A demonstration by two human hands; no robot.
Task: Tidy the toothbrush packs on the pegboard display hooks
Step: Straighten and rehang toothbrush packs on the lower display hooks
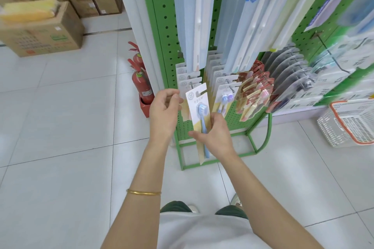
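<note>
Centre frame: right hand (214, 134) grip holds one toothbrush pack (197, 100) unhung, left hand (164, 108) grip indeterminate; hanging remains outstanding.

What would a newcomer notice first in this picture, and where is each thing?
The blue toothbrush pack at centre, held low by the right hand, with the left hand at its upper edge. Behind it stands the green pegboard, hung with packs. Two red extinguishers sit low to its left.

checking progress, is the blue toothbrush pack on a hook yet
No, the right hand holds the blue toothbrush pack, its hang slot empty.
</note>
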